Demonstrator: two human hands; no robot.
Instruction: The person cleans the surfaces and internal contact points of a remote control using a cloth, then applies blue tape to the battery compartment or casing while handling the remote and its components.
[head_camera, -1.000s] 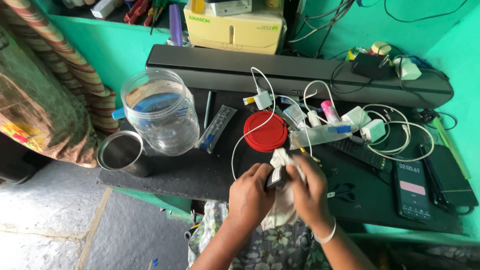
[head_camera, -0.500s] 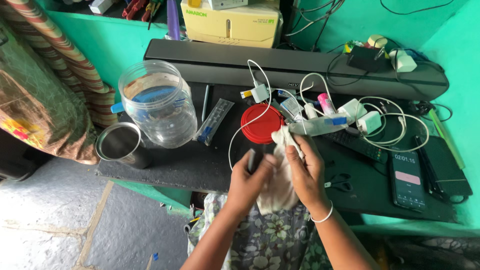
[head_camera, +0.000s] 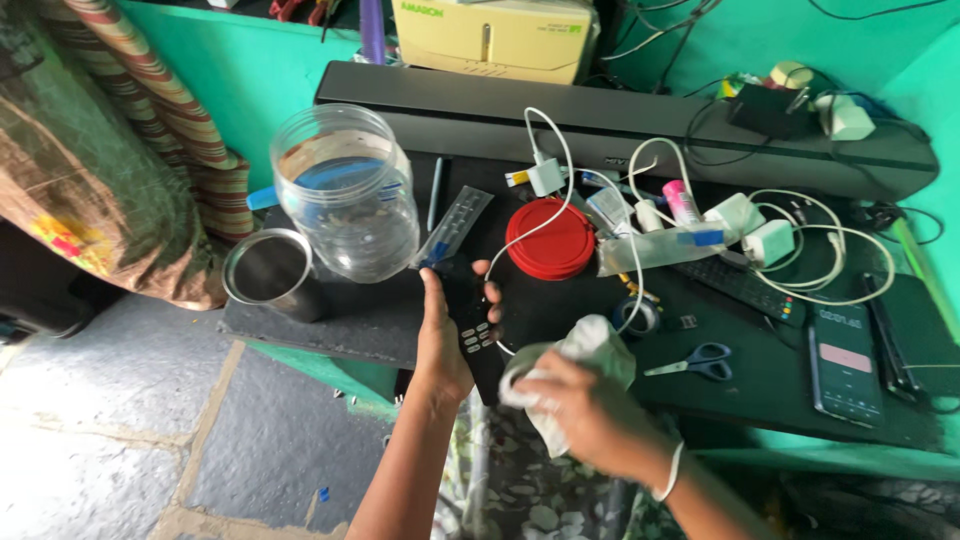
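In the head view, the left hand (head_camera: 445, 335) is wrapped around a black remote control (head_camera: 472, 325), thumb along the near left edge and fingertips curling over the far right edge, so the hand is clamped shut on it. The remote control's long axis runs from the person's lap up and slightly left toward the worktop (head_camera: 760, 375); its far end points away from the person, toward the clear plastic jar (head_camera: 347, 195), and its button face is turned upward, with pale keys showing just right of the thumb. It is held at the near edge of the worktop, partly over it. The right hand (head_camera: 585, 410) sits just to the right of the left hand and a little nearer the person, fingers bunched and pressed together on a crumpled white cloth (head_camera: 580, 355), which bulges out above the knuckles and hangs below the palm; the cloth lies just beside the remote control's lower right side, and whether the two touch cannot be told. A white bangle (head_camera: 672, 470) circles the right wrist. Beyond the left hand's fingertips lies a round red lid (head_camera: 550, 240), with a white cable (head_camera: 545, 215) looping across it. Left of the left hand stands a steel cup (head_camera: 270, 272), touching or just beside the jar. To the right of the right hand lie blue-handled scissors (head_camera: 700, 362), and farther right a smartphone (head_camera: 845, 362) lies face up.
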